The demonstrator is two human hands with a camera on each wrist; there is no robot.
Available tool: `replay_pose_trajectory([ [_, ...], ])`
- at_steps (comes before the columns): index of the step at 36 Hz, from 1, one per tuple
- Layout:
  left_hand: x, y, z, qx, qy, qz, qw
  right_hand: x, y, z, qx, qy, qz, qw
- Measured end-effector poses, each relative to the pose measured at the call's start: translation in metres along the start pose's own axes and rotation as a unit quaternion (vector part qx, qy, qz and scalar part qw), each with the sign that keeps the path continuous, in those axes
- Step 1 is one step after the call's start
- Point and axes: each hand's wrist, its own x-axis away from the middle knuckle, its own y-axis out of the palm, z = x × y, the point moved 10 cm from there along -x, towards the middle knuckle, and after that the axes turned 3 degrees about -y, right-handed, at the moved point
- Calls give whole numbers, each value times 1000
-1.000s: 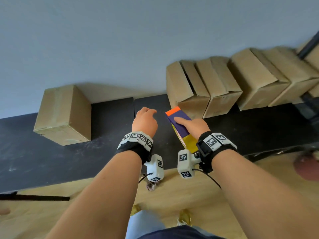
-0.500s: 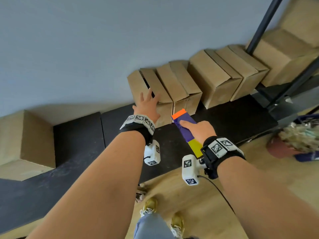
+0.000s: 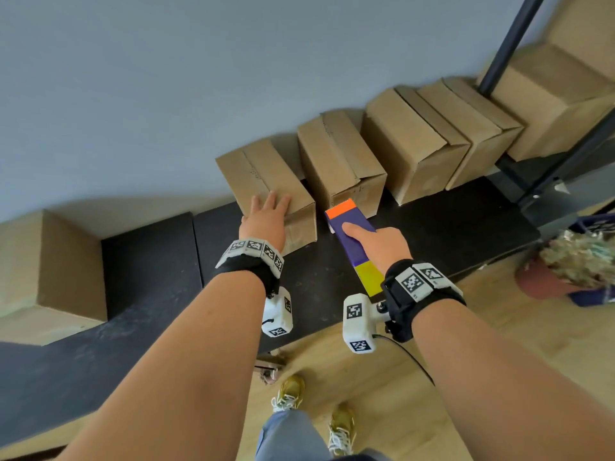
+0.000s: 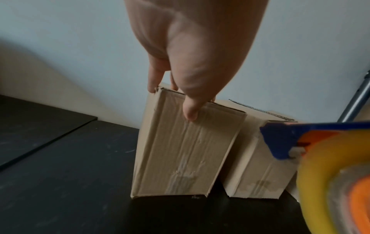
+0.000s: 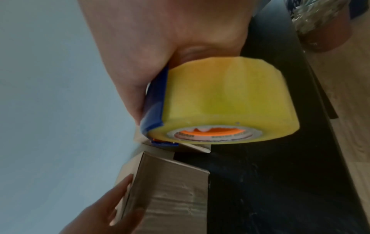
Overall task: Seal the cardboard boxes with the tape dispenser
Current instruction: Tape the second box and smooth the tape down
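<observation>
A row of cardboard boxes stands against the wall on a black table [image 3: 149, 261]. My left hand [image 3: 266, 214] holds the leftmost box [image 3: 266, 181] of the row at its near top edge. The fingers lie over the top and the thumb [image 4: 190, 110] presses the taped front face [image 4: 180, 158]. My right hand [image 3: 382, 247] grips the tape dispenser [image 3: 349, 241], blue with an orange tip and a yellow tape roll [image 5: 220, 98]. It hovers just right of that box [image 5: 176, 190], above the table. The dispenser's tip [image 4: 280, 139] sits in front of the second box.
The second box [image 3: 339, 161] and further boxes [image 3: 409, 141] continue to the right. A larger box [image 3: 559, 101] sits behind a black metal frame [image 3: 509, 44]. A lone box [image 3: 50, 267] stands far left. A potted plant [image 3: 579, 261] is on the wooden floor at right.
My left hand reached forward from mid-table and landed on the leftmost box of the row. The right hand kept the dispenser and followed rightward with my view.
</observation>
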Motion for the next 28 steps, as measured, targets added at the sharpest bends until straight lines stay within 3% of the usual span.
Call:
replay_pose_trajectory([
  [6, 44, -2, -26, -25, -49, 20, 998, 15, 8, -29, -23, -41, -7, 999],
  [11, 69, 1, -33, -25, -37, 39, 998, 34, 21, -54, -54, -72, -25, 996],
  [15, 77, -12, -32, 1, -17, 52, 998, 46, 28, -77, -22, -99, -40, 994],
  [19, 76, -41, -46, 57, -44, 74, 995, 57, 28, -102, 10, -136, -53, 989],
  [22, 75, -70, -61, 169, -60, 113, 977, 67, 25, -116, 0, -155, -68, 986],
  [25, 68, -86, -75, 271, -90, 86, 955, 77, 27, -127, -20, -171, -100, 980],
  [28, 66, -95, -85, 435, -121, 59, 890, 86, 32, -138, -33, -187, -130, 973],
])
